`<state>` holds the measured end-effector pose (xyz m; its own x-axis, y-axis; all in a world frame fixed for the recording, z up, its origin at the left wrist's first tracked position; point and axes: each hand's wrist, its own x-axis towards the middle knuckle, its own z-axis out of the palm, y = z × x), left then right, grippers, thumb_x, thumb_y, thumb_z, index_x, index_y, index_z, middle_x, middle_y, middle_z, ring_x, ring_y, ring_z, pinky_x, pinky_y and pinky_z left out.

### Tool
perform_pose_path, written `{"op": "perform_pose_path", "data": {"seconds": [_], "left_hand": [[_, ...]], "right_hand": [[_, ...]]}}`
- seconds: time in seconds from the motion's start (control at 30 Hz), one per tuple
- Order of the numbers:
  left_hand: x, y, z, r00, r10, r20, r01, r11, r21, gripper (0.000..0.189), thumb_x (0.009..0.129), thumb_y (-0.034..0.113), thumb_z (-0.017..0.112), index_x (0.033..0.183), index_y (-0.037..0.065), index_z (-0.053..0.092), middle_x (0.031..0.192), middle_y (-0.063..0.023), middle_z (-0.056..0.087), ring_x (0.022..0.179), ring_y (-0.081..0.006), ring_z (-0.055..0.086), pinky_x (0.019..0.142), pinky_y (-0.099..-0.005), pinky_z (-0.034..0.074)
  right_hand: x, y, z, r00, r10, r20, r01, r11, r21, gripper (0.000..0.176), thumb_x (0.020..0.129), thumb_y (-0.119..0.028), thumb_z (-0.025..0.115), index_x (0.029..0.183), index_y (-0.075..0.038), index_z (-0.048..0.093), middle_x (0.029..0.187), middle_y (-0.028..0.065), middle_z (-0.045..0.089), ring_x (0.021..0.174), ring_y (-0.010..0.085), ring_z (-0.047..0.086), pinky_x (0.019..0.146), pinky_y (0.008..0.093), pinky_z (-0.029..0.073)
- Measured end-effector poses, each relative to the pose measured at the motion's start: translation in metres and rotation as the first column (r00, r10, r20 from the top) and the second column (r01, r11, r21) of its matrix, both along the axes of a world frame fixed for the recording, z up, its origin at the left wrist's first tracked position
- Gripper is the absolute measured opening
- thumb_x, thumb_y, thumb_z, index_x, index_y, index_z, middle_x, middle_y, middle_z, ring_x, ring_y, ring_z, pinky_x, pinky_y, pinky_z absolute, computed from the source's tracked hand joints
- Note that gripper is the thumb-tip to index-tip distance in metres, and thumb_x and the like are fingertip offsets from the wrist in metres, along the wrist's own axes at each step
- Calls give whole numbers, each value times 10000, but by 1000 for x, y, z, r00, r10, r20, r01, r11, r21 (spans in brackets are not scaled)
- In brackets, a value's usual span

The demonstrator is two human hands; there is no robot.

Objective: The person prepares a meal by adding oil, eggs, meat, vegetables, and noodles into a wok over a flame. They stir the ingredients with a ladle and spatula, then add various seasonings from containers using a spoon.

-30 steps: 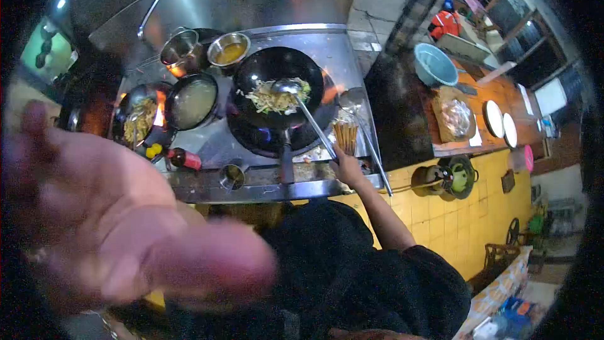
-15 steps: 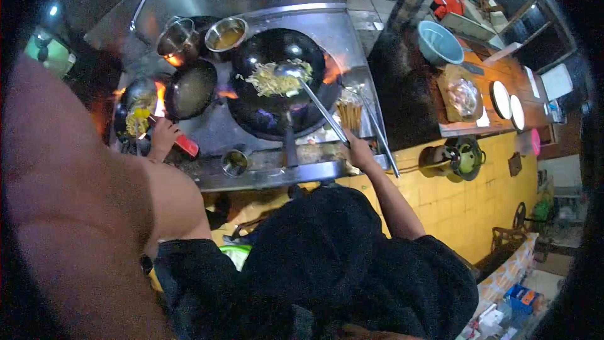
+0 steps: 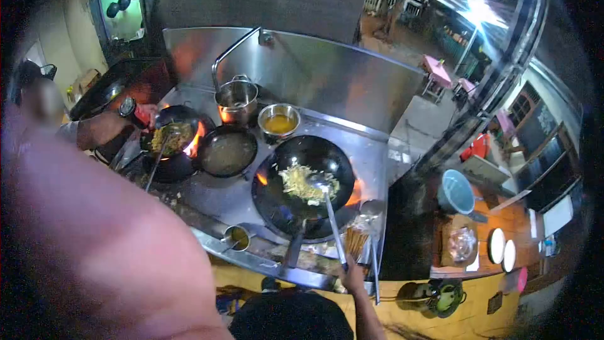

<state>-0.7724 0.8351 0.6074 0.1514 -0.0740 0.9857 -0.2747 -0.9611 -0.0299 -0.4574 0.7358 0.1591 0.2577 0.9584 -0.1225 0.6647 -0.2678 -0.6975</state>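
My right hand is closed round the handle of a long metal ladle. The ladle's bowl rests among pale shredded food in a large black wok. Flames show beside this wok. My raised left arm fills the lower left, very near the camera; its hand is outside the picture. To the left of the large wok sit a dark pan and a smaller wok with yellowish food and a utensil in it.
Beside the smaller wok, a co-worker's arm reaches in with a dark bottle. Behind the pans stand a metal pot and a bowl of yellow liquid. A cup sits near the front edge. A blue basin stands on the right table.
The view has tilted up, so the stove appears lower. My raised left arm fills more of the lower left. The co-worker's arm and bottle show by the smaller wok. My right hand keeps the ladle.
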Motion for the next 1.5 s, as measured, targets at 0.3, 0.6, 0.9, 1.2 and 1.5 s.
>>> {"op": "perform_pose_path", "data": {"seconds": [0.3, 0.6, 0.9, 1.2, 1.5], "left_hand": [[-13, 2, -8, 998, 59, 2, -59, 998, 21, 523, 800, 376, 456, 1091, -58, 469, 1105, -174, 513, 1061, -291, 439, 917, -436, 354], [-29, -3, -16, 992, 119, 31, -120, 993, 7, 580, 822, 433, 411, 1094, -77, 460, 1107, -188, 509, 1081, -302, 432, 930, -450, 351], [-20, 0, -97, 924, -17, 382, 40, 998, -52, 637, 842, 484, 372, 1097, -94, 451, 1109, -202, 505, 1099, -312, 425, 942, -463, 349], [58, -22, -515, 848, -82, -523, -525, -253, -812, 371, 782, 353, 623, 933, 23, 542, 903, -88, 567, 732, -172, 553, 647, -305, 448], [120, 19, -534, 930, -362, 62, -246, -739, -627, 302, 800, 306, 573, 915, 27, 577, 675, -57, 589, 490, -151, 526, 474, -281, 456]], "right_hand": [[5, -1, -25, 995, 9, 95, -6, 999, -33, 378, 744, -179, 638, 1070, -44, 504, 732, 191, 590, 660, 351, 587, 591, 410, 461], [-7, 14, 31, 997, -71, 30, 68, 995, 77, 454, 720, -95, 602, 1149, 4, 492, 860, 249, 599, 787, 343, 618, 660, 375, 477], [-28, 37, 28, 989, -92, -117, 95, 995, 21, 416, 805, -87, 517, 1178, 41, 387, 738, 280, 550, 627, 443, 543, 530, 452, 432], [4, 29, 98, 949, 219, 225, -247, 964, 102, 375, 816, -157, 516, 1160, -19, 455, 755, 301, 571, 684, 430, 584, 599, 501, 471], [-7, 64, 71, 873, 329, 359, -272, 941, -201, 442, 776, -166, 537, 1188, -28, 454, 846, 241, 598, 810, 383, 585, 725, 429, 482]]}}
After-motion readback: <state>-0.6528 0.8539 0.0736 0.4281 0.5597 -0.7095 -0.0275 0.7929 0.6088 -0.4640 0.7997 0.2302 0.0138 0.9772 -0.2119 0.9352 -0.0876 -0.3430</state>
